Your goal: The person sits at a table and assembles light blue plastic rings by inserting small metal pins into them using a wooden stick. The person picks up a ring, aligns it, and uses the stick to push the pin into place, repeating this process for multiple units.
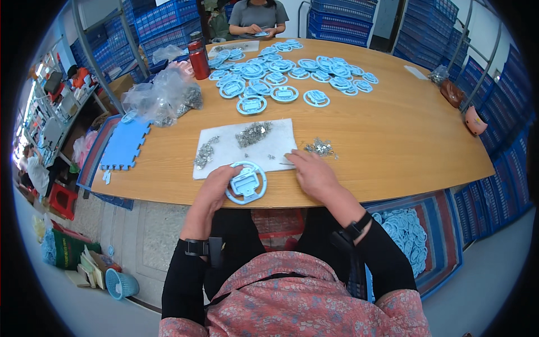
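Note:
My left hand (216, 188) grips the left rim of a light-blue plastic toy steering wheel (247, 181), tilted up at the table's near edge. Its recessed middle faces me. On the right, my right hand (310, 171) rests at the mat's edge with fingers pressed together, and a thin metal tool like tweezers (286, 164) sticks out from them. The white mat (275, 143) bears a heap of small shiny metal parts (254, 133) and a looser pile (205, 153) on its left. Another small metal pile (321, 147) lies on the wood beyond my right hand.
Many blue wheels (251, 104) spread over the table's (393, 140) far half. Plastic bags of metal parts (168, 95), a red flask (199, 63) and a blue foam mat (124, 145) sit left. Across the table a person (258, 19) works. A crate of blue parts (407, 236) stands right.

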A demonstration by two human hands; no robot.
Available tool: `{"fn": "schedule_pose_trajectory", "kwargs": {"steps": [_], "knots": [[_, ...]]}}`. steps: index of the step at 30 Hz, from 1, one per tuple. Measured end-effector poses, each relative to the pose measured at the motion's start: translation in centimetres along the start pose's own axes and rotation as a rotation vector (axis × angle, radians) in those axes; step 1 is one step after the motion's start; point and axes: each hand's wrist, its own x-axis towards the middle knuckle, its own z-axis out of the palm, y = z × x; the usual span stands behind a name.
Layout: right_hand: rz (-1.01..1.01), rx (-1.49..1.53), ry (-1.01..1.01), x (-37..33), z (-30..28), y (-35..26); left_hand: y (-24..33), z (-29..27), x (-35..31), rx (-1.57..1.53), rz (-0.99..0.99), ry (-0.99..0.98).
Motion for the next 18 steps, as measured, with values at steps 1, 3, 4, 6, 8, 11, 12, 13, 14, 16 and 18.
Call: {"fn": "schedule_pose_trajectory", "kwargs": {"steps": [1,3,4,6,8,11,12,13,14,16,18], "knots": [[-0.008,-0.034,-0.041,0.1,0.2,0.0,0.0,-0.5,0.0,-0.015,-0.013,0.024],[-0.022,-0.1,-0.132,0.4,0.2,-0.4,-0.1,-1.3,0.2,0.002,-0.043,-0.059],[0.002,-0.094,-0.187,0.4,-0.3,-0.8,0.0,-1.5,0.1,0.004,-0.055,-0.099],[0.05,-0.077,-0.307,0.2,-1.6,-1.8,0.0,-1.7,-0.2,-0.012,-0.064,-0.127],[0.044,-0.041,-0.296,-0.3,-1.6,-2.3,-0.1,-1.8,-0.6,-0.042,-0.057,-0.098],[0.013,0.042,-0.165,-1.4,-1.5,-1.7,0.6,-2.1,-1.0,-0.005,-0.122,-0.127],[-0.004,0.079,-0.103,-1.5,-1.5,-1.4,1.0,-1.9,-1.3,-0.042,-0.113,-0.131],[0.075,0.181,-0.114,-1.3,-1.6,-1.8,1.1,-1.6,-1.4,-0.076,-0.107,-0.126],[0.158,0.28,-0.126,-1.0,-2.4,-2.5,1.2,-1.3,-1.5,-0.11,-0.102,-0.123],[0.307,0.534,-0.148,-0.9,-2.7,-3.1,1.6,-0.2,-1.7,-0.178,-0.122,-0.142],[0.434,0.854,-0.17,-0.8,-2.2,-3.6,1.2,0.4,-1.2,-0.238,-0.129,-0.171]]}}
